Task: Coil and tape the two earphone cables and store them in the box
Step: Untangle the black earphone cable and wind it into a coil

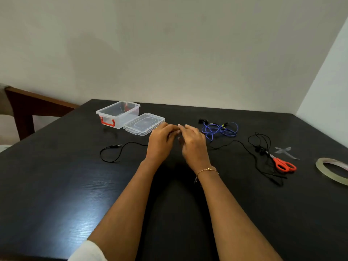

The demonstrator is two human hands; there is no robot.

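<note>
Nearest us, our left hand [162, 140] and right hand [192, 143] met fingertip to fingertip over the table [56, 185], seemingly pinching the black cable [113, 153], though we couldn't tell for sure. It trailed limp to both sides, so we judged it light, floppy and best taken near the plug. Beyond, the blue cable [219, 129] lay tangled, and the box [118, 113] stood open and empty, its lid [144, 123] beside it.
</note>
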